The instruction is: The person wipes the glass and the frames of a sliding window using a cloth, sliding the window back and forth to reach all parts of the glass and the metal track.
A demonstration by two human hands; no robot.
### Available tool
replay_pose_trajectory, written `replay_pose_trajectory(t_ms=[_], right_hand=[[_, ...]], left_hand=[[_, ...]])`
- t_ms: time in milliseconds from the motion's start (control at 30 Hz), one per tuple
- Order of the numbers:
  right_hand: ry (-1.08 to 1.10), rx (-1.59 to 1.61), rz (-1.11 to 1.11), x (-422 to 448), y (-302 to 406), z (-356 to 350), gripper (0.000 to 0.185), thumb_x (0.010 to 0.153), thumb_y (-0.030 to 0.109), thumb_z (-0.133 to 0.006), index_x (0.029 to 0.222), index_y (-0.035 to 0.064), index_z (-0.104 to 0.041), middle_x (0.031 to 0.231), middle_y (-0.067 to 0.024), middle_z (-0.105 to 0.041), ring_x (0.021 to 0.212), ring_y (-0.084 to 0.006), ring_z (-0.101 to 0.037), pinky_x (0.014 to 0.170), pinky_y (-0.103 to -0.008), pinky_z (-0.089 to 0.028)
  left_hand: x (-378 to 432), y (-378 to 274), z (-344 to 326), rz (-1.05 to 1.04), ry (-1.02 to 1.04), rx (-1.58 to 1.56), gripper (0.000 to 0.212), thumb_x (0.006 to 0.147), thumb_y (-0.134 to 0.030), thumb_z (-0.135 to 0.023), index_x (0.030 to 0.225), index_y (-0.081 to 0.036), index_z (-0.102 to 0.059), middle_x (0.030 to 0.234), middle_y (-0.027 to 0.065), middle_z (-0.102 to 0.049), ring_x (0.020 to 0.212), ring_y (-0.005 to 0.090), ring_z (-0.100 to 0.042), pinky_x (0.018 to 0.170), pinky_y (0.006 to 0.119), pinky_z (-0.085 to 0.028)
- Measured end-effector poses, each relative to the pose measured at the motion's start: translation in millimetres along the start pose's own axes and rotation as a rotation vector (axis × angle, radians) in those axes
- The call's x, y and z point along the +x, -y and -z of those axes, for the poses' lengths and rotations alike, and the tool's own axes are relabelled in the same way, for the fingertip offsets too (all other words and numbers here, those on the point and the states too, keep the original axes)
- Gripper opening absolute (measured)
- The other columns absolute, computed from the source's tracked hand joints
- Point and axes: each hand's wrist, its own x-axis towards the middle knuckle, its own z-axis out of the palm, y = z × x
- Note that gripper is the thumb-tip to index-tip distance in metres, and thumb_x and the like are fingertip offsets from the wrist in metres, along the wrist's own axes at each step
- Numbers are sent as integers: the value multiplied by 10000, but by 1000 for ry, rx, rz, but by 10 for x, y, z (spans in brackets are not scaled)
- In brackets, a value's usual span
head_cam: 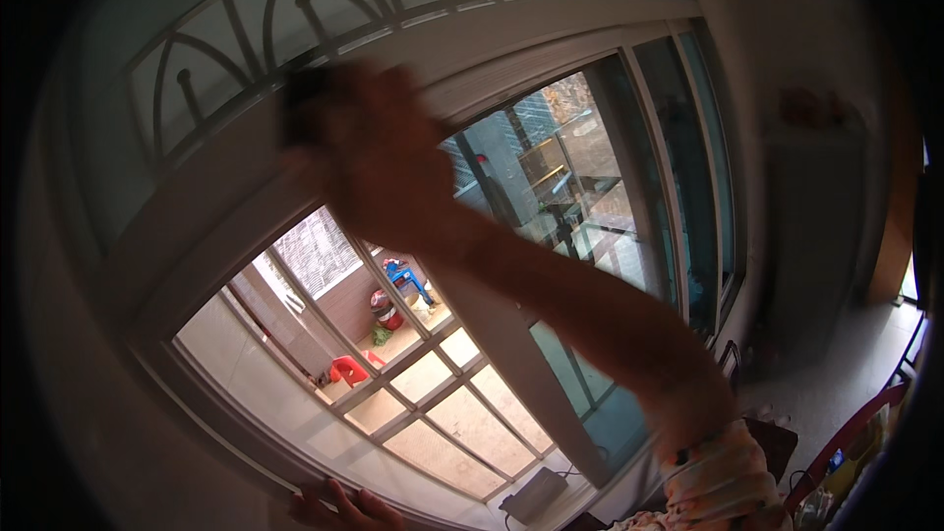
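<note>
My right hand (380,155) is raised across the view, blurred, with the forearm reaching up from the lower right. In it is a dark thing (302,99), too blurred to name, held at the pale beam (501,37) above the window. Below the arm is the sliding window (509,376) with its pale frame and metal bars (398,369). At the bottom edge my left hand (346,509) is partly cut off. Its fingers rest, slightly spread, on the lower left side of the window frame (221,424), and nothing shows in them.
Arched metal grillework (302,11) runs above the beam. A grey box (538,494) with a cable sits on the sill. Through the glass show a red stool (352,369), a blue stool (405,276) and a helmet (385,308). A red-rimmed container (848,442) with items stands lower right.
</note>
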Motion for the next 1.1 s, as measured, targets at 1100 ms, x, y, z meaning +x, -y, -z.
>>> replay_pose_trajectory(t_ms=[1100], right_hand=[[192, -610, -274, 124, -2171, 1298, 228, 841, 211, -514, 851, -17, -525, 897, -205, -517, 837, -353, -526, 712, -449, -432]], left_hand=[[16, -99, -52, 25, 3, -20, 425, 886, -320, -382, 1193, -40, -467, 1266, 268, -371, 1182, 468, -321, 943, 635, -176]])
